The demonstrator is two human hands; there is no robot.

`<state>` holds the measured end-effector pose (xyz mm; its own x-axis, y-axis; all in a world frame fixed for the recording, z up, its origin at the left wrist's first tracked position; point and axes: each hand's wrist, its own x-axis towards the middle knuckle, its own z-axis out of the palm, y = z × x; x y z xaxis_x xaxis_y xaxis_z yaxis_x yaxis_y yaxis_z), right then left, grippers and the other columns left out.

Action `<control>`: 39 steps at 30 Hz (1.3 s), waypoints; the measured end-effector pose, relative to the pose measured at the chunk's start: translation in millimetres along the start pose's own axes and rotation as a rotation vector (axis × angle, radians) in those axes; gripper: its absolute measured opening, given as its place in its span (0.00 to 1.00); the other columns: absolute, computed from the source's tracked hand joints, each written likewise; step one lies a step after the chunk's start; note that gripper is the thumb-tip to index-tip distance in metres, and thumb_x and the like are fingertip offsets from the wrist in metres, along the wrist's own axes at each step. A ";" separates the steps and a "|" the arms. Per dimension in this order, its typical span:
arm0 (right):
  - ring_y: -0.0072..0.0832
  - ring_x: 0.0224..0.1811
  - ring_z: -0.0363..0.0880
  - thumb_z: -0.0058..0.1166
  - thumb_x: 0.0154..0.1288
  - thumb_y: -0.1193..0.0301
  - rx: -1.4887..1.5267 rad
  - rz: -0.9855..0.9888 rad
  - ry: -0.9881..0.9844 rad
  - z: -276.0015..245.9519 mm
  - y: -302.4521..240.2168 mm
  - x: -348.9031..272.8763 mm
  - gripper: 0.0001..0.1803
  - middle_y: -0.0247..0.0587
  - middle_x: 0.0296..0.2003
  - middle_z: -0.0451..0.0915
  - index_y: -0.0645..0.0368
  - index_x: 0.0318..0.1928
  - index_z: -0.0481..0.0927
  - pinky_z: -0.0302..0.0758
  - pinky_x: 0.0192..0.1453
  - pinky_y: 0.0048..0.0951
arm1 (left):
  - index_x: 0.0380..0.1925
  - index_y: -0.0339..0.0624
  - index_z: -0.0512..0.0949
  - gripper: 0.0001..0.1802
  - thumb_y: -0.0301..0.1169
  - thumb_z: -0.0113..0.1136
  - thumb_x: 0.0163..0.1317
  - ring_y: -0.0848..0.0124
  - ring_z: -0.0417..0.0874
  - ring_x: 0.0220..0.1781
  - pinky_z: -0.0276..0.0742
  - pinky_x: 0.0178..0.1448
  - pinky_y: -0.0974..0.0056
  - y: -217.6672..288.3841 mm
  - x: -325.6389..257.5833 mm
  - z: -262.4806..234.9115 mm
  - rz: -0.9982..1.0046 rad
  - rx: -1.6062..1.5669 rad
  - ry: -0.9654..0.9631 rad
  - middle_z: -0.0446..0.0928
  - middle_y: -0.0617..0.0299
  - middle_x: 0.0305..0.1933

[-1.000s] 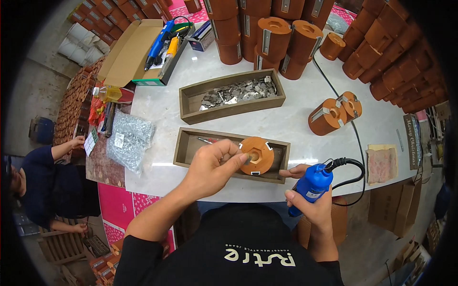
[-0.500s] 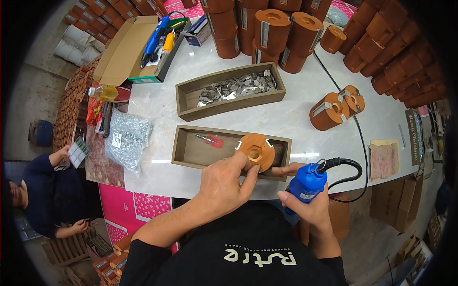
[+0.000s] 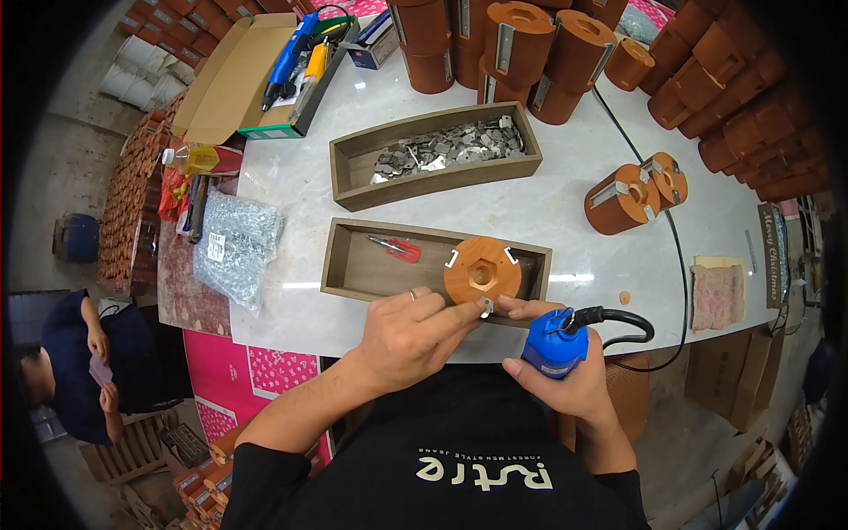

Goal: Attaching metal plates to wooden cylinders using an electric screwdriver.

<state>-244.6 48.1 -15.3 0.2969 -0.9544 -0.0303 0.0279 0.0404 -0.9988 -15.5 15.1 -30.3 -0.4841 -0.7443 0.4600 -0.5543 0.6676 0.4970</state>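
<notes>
A round reddish wooden block (image 3: 461,276) with a central recess and two bright metal channel ends at its rim stands in the nearer wooden tray (image 3: 353,281). At its near edge my left hand (image 3: 411,340) pinches a small metal clip (image 3: 485,306) between thumb and fingers. My right hand (image 3: 574,375) grips a blue corded electric screwdriver (image 3: 555,343); its index finger reaches toward the block beside the clip. The screwdriver's tip is hidden. Left of the block in the same tray lies a small red-handled screwdriver (image 3: 402,250).
Behind is a tray (image 3: 353,196) with many metal clips (image 3: 442,157). Wooden cylinders (image 3: 618,201) stand right, others (image 3: 517,40) at the back. A black cable (image 3: 676,265) crosses the table. Bubble-wrapped parcel (image 3: 238,252) and tool box (image 3: 208,97) lie left. Another person (image 3: 97,353) sits left.
My left hand has come off the top of the block and now holds the clip at its near edge. My right hand with the electric screwdriver has shifted slightly. The other person's hands have come together.
</notes>
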 end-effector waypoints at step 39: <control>0.25 0.29 0.81 0.60 0.60 0.80 0.551 -0.111 0.275 -35.8 -48.6 -11.0 0.21 0.53 0.47 0.82 0.59 0.53 0.71 0.79 0.35 0.27 | 0.37 0.43 0.71 0.13 0.37 0.63 0.66 0.70 0.71 0.24 0.66 0.26 0.66 31.8 -23.6 -30.6 -1.200 -1.398 -0.336 0.74 0.58 0.31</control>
<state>-283.4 46.0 32.2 0.0093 -0.9999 -0.0099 0.5546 0.0134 -0.8320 -1.0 54.3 -2.8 -0.4993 -0.6205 -0.6047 0.1430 -0.7474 0.6488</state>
